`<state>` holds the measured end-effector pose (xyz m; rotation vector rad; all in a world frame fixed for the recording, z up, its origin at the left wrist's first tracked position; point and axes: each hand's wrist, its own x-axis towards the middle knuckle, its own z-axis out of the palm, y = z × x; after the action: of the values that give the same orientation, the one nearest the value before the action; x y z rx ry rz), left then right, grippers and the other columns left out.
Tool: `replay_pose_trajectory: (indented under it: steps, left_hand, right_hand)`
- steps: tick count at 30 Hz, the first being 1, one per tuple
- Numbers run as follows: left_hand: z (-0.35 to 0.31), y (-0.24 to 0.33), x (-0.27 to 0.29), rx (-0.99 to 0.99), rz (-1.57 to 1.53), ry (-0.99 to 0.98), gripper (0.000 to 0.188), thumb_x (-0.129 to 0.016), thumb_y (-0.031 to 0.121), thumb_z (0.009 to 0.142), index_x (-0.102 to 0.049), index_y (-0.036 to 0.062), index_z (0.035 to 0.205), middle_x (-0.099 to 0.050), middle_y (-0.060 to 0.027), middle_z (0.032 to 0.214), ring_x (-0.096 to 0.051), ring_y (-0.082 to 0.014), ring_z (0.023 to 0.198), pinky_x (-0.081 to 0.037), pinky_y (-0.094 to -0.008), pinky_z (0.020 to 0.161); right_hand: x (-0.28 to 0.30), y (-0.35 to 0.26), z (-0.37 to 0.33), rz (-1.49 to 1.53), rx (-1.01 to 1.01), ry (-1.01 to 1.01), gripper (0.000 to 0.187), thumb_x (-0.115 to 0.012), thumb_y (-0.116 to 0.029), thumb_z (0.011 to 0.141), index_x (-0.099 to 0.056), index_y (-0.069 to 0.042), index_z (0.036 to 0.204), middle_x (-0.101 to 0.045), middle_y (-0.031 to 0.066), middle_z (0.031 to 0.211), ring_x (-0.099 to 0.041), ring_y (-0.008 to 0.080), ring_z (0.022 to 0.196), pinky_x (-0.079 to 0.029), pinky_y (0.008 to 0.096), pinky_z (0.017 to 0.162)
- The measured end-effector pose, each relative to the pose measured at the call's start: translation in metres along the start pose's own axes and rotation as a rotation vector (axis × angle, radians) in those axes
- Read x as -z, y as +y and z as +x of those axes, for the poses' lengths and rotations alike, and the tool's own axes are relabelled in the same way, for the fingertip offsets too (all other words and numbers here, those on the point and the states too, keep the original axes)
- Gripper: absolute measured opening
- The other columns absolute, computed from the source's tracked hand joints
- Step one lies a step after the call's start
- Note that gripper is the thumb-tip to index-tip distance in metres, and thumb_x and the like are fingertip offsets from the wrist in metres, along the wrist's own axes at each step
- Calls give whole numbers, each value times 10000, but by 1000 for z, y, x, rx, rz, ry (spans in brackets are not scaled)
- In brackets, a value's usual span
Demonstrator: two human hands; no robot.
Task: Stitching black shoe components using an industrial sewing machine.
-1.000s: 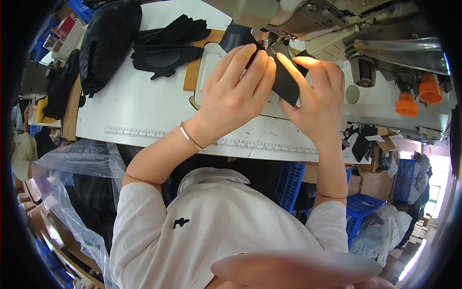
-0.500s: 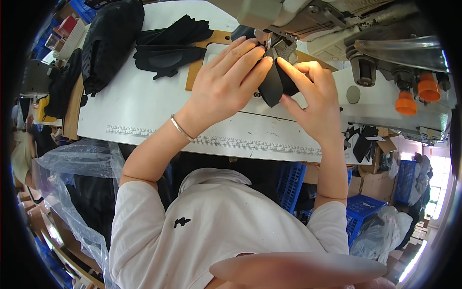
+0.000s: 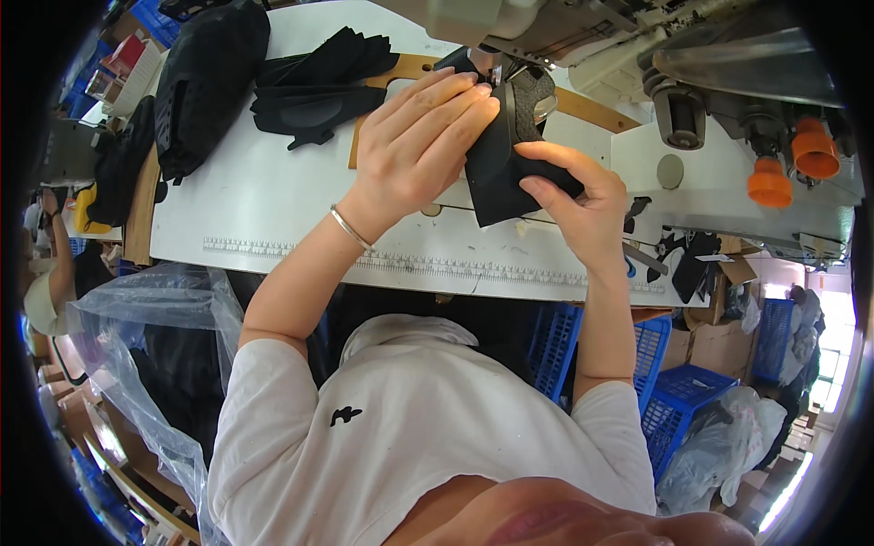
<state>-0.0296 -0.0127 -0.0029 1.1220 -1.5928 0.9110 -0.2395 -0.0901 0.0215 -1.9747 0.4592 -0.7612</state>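
A black fabric piece (image 3: 492,187) lies under the sewing machine's needle area (image 3: 496,71), with its lower corner spread toward me. My left hand (image 3: 414,141) rests on its left side, fingers stretched flat and close together, fingertips near the presser foot. With thumb and forefinger, my right hand (image 3: 583,187) pinches the right edge of the fabric, which folds up there. A grey speckled strip (image 3: 530,100) shows beside the black fabric, just right of the needle area. The needle itself is too small to make out.
Stacked black cut pieces (image 3: 319,96) and a bulky black bundle (image 3: 214,86) lie at the left. A printed ruler (image 3: 410,264) runs along the table's near edge. Orange knobs (image 3: 769,185) hang at the right. Blue crates (image 3: 678,405) stand below.
The black fabric has turned and spread out, its lower corner now wider and nearer me. My right hand has shifted down and slightly left; my left hand has moved slightly left.
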Motion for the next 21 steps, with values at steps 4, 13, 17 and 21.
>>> replay_pose_trajectory:
  steps: [4,13,17,21]
  left_hand:
    - [-6,-5,-6,-49,19,26,238,-728,2,755,-737,7,992,-751,-101,996,-743,-269,995,-638,-404,897]
    - [-8,-13,-9,-89,10,34,250,-727,30,766,-739,8,1015,-737,-110,1022,-740,-281,1012,-640,-401,904]
    - [-10,-22,-4,-92,-44,-7,278,-722,37,762,-747,9,1037,-727,-100,1035,-739,-282,1020,-641,-410,918]
    - [-10,-25,-2,-137,-66,-18,286,-713,41,768,-754,17,1049,-721,-95,1023,-737,-284,1039,-639,-413,938]
  right_hand:
    - [-3,6,-5,-26,64,36,256,-775,-20,881,-764,-54,1134,-778,40,1009,-691,80,880,-537,229,791]
    - [-20,10,-18,27,85,121,171,-748,-16,908,-761,-29,1078,-775,41,983,-680,85,827,-521,216,750]
    - [-21,9,-15,21,98,138,165,-743,-2,913,-763,-18,1076,-760,31,981,-635,57,786,-480,193,686]
    - [-23,9,-13,-25,142,143,144,-725,-21,932,-768,-27,1070,-777,42,980,-681,83,840,-516,210,753]
